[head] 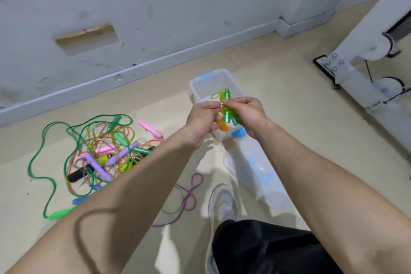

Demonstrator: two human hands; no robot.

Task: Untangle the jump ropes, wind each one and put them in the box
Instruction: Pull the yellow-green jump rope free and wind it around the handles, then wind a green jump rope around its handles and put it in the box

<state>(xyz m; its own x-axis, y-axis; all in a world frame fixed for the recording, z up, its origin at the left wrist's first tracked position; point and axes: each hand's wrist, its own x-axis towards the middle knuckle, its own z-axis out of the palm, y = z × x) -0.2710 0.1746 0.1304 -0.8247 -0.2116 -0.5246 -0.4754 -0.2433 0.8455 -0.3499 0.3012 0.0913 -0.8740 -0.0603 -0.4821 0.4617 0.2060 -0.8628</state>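
– Above the box (195, 89), what did the hands hold?

– Both gripped one green rope (227, 115). Right hand (246, 115) was curled round the paired handles (226, 98). Left hand (203, 118) pinched the cord beside them. A small loop (216, 95) stood free on top.

– Location of the rest?

– Remaining ropes lay in a tangled pile (104, 151) on the floor (278, 87), left of the box and well apart from it. One purple rope (189, 198) lay loose near the shoe (222, 202). The lid (255, 169) lay beside the box.

– Failure modes?

– Probable: if the left pinch released before the end was secured, the springy cord would unwind and the coil would open in the box. The free loop could also snag a latch (239, 134) or the rim during lowering. Something orange showed below the hands; its identity could not be determined.
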